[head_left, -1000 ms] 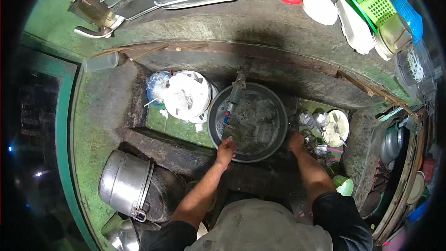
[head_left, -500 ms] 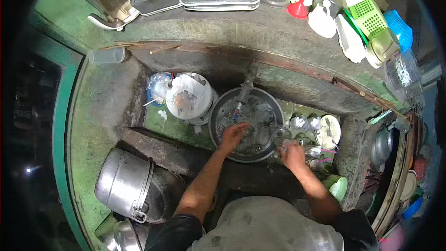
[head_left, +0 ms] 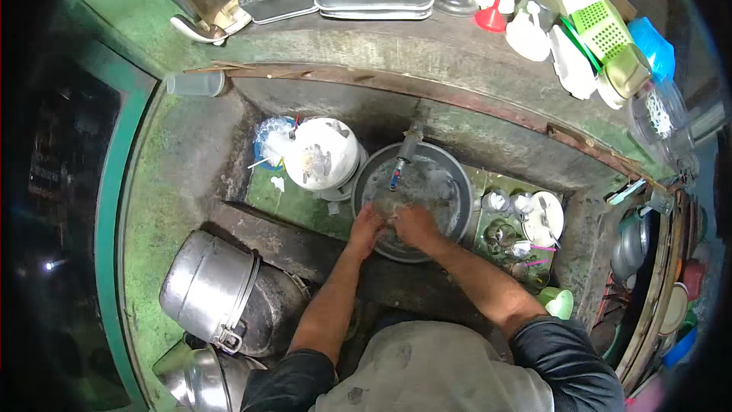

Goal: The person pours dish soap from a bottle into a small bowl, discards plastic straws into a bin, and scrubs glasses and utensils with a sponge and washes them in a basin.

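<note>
Your left hand [head_left: 367,229] and right hand [head_left: 415,225] are close together over the near side of the basin [head_left: 468,198], fingers partly curled; whether they grip anything, you can't tell from here. The basin sits below the tap [head_left: 407,151], left of the glasses [head_left: 499,200]. Work low and inside the rim so drips fall in, use light finger pressure, and mind your knuckles near the spout.

My operator's view of the wearer from above, a greyish-khaki top [head_left: 435,370] with darker blotches on its front, short black sleeves [head_left: 568,355] with creased fabric and loose openings, bare forearms [head_left: 482,278], bare wrists, ungloved hands [head_left: 415,226]
</note>
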The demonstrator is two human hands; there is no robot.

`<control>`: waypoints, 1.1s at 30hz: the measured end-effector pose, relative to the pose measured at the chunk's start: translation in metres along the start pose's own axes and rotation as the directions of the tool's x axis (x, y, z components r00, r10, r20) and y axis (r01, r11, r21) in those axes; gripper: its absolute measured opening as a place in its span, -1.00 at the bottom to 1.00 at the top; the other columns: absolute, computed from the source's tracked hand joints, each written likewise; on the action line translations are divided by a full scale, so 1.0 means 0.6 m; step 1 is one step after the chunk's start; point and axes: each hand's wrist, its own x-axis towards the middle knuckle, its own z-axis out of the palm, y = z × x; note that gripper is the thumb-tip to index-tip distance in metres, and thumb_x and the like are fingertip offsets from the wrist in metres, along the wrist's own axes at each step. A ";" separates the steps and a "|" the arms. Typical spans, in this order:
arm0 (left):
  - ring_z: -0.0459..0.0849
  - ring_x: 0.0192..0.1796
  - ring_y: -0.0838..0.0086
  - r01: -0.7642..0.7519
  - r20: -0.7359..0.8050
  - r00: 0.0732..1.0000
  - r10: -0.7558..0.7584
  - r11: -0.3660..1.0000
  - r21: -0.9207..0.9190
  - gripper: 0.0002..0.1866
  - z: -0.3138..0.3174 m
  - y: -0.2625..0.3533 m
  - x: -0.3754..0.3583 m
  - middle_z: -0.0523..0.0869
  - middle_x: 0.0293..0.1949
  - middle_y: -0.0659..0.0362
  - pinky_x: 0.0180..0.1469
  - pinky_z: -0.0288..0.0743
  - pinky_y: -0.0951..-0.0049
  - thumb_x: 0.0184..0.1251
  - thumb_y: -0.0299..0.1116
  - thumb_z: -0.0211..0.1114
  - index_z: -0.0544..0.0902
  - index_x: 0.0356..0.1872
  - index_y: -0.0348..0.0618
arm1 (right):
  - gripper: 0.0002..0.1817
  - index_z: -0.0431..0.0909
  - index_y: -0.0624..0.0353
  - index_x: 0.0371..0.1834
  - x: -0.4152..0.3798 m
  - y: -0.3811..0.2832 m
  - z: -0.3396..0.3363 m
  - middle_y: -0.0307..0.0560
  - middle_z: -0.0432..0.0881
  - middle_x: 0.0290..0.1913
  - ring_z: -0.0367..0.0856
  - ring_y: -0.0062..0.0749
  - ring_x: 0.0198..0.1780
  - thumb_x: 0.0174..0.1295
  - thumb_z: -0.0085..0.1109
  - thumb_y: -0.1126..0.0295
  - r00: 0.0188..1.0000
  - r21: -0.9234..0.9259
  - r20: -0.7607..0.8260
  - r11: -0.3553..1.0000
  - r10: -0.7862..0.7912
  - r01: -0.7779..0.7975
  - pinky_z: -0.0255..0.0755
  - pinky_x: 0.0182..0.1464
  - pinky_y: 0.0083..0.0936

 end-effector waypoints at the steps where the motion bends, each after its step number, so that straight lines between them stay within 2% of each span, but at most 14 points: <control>1: 0.52 0.23 0.28 0.056 0.030 0.998 -0.054 0.993 -0.103 -0.43 0.003 -0.005 -0.004 0.51 0.22 0.16 0.25 0.41 0.20 0.42 -0.45 0.12 0.27 0.44 0.00 | -0.75 0.57 0.21 -0.20 0.000 0.008 0.004 0.21 0.66 -0.22 0.65 0.16 -0.16 0.25 0.20 0.23 0.994 0.092 -0.054 0.992 0.091 -0.085 0.54 -0.13 -0.07; 6: 0.54 0.20 0.20 0.097 0.173 0.984 -0.036 0.929 -0.358 -0.41 0.063 0.005 -0.047 0.50 0.19 0.13 0.25 0.42 0.13 0.35 -0.40 0.29 0.30 0.38 0.00 | -0.72 0.58 0.17 -0.15 -0.071 0.097 0.013 -0.04 0.69 -0.25 0.69 -0.13 -0.23 0.33 0.16 0.17 0.964 0.698 -0.068 0.702 0.257 -0.138 0.57 -0.24 -0.29; 8: 0.55 0.20 0.19 0.065 0.219 0.976 0.010 0.941 -0.331 -0.38 0.141 0.024 -0.092 0.50 0.19 0.10 0.24 0.43 0.13 0.29 -0.37 0.38 0.32 0.34 -0.05 | -0.70 0.59 0.12 -0.08 -0.148 0.128 -0.005 -0.15 0.68 -0.24 0.67 -0.35 -0.24 0.33 0.19 0.14 0.900 0.960 0.279 -0.115 0.334 -0.255 0.57 -0.30 -0.41; 9: 0.57 0.18 0.16 -0.158 0.196 0.970 0.144 0.986 0.057 -0.34 0.187 0.030 -0.111 0.51 0.17 0.09 0.21 0.47 0.16 0.20 -0.36 0.45 0.34 0.31 -0.06 | -0.70 0.59 0.12 -0.08 -0.187 0.152 -0.004 -0.15 0.68 -0.24 0.67 -0.35 -0.24 0.33 0.19 0.14 0.897 0.963 0.268 -0.123 0.352 -0.239 0.57 -0.30 -0.41; 11: 0.61 0.11 0.19 -0.508 0.284 0.857 0.431 0.605 0.613 -0.28 0.254 -0.004 -0.123 0.59 0.07 0.08 0.10 0.54 0.28 0.00 -0.39 0.59 0.41 0.22 -0.11 | -0.70 0.57 0.09 -0.04 -0.263 0.197 0.009 -0.09 0.68 -0.19 0.67 -0.38 -0.25 0.31 0.22 0.15 0.907 0.765 0.371 -0.619 0.199 -0.177 0.57 -0.34 -0.40; 15: 0.61 0.02 0.40 -0.634 0.441 0.757 0.483 0.376 0.676 -0.28 0.350 -0.038 -0.174 0.64 -0.07 0.09 0.07 0.53 0.35 -0.08 -0.44 0.61 0.42 0.17 -0.17 | -0.65 0.55 0.12 -0.05 -0.353 0.249 0.017 -0.04 0.67 -0.14 0.66 -0.38 -0.31 0.33 0.22 0.08 0.987 0.721 0.139 -0.692 0.083 -0.044 0.57 -0.38 -0.41; 18: 0.63 -0.05 0.43 -0.621 0.431 0.782 0.450 0.616 0.485 -0.31 0.378 -0.077 -0.190 0.65 -0.10 0.12 0.02 0.53 0.40 -0.10 -0.47 0.60 0.46 0.13 -0.18 | -0.58 0.56 0.17 -0.05 -0.411 0.269 -0.023 -0.04 0.67 -0.12 0.65 -0.37 -0.28 0.40 0.11 -0.01 0.988 0.813 0.139 -0.577 0.061 -0.079 0.57 -0.34 -0.38; 20: 0.64 -0.09 0.46 -0.595 0.380 0.801 0.463 0.692 0.410 -0.35 0.388 -0.091 -0.197 0.65 -0.14 0.14 -0.03 0.59 0.38 -0.03 -0.54 0.54 0.43 0.14 -0.17 | -0.61 0.58 0.11 -0.12 -0.443 0.232 -0.099 -0.06 0.65 -0.20 0.62 -0.40 -0.34 0.48 -0.02 0.00 0.867 0.964 0.203 -0.247 0.455 -0.095 0.55 -0.37 -0.40; 21: 0.66 -0.10 0.41 -0.418 0.344 0.880 0.328 0.878 0.231 -0.40 0.389 -0.090 -0.200 0.65 -0.15 0.13 -0.06 0.63 0.34 0.05 -0.57 0.46 0.40 0.14 -0.15 | -0.62 0.58 0.06 -0.18 -0.453 0.251 -0.089 -0.13 0.63 -0.26 0.62 -0.43 -0.33 0.50 -0.05 0.00 0.797 0.991 0.011 -0.113 0.603 0.072 0.57 -0.25 -0.43; 24: 0.73 -0.08 0.16 0.050 0.383 0.924 0.002 0.991 -0.125 -0.64 0.397 -0.092 -0.229 0.67 -0.09 -0.01 -0.13 0.72 0.18 0.34 -0.34 0.24 0.41 0.11 -0.09 | -0.86 0.50 0.03 -0.17 -0.508 0.219 -0.191 -0.17 0.59 -0.08 0.56 -0.31 0.07 0.40 -0.02 0.27 0.649 0.679 -0.297 -0.323 0.700 0.659 0.38 0.21 -0.24; 26: 0.73 -0.07 0.12 0.279 0.391 0.902 -0.183 0.938 -0.205 -0.65 0.415 -0.117 -0.237 0.68 -0.02 -0.08 -0.12 0.71 0.16 0.34 -0.15 0.23 0.50 0.05 -0.09 | -0.79 0.46 0.09 -0.08 -0.515 0.158 -0.257 -0.09 0.54 0.01 0.49 -0.16 0.13 0.23 0.04 0.35 0.677 0.651 -0.318 -0.366 0.664 0.665 0.34 0.23 -0.22; 28: 0.75 -0.06 0.09 0.228 0.409 0.902 -0.138 0.957 -0.180 -0.50 0.439 -0.130 -0.260 0.69 -0.01 -0.10 -0.11 0.74 0.23 0.29 0.00 0.26 0.50 0.09 -0.14 | -0.77 0.46 0.17 -0.07 -0.525 0.157 -0.229 0.04 0.50 0.08 0.45 -0.14 0.17 0.21 0.10 0.43 0.550 0.766 -0.618 0.589 0.561 0.259 0.31 0.23 -0.18; 29: 0.75 -0.10 0.10 0.259 0.421 0.894 -0.151 0.942 -0.214 -0.49 0.452 -0.127 -0.273 0.69 -0.03 -0.10 -0.14 0.75 0.24 0.28 0.00 0.26 0.49 0.10 -0.16 | -0.72 0.41 0.22 -0.06 -0.545 0.156 -0.236 0.15 0.47 0.03 0.45 0.01 0.11 0.15 0.16 0.52 0.602 0.350 -0.778 0.920 0.180 0.177 0.29 0.19 -0.10; 33: 0.78 -0.22 0.14 0.240 0.477 0.866 -0.149 0.961 -0.136 -0.47 0.455 -0.110 -0.297 0.70 -0.08 -0.11 -0.24 0.79 0.31 0.28 0.02 0.26 0.50 0.08 -0.21 | -0.47 0.56 0.20 0.10 -0.632 0.153 -0.265 0.26 0.49 0.16 0.49 0.09 0.11 0.08 0.35 0.19 0.739 -0.078 -0.637 0.972 -0.221 0.223 0.27 0.22 0.03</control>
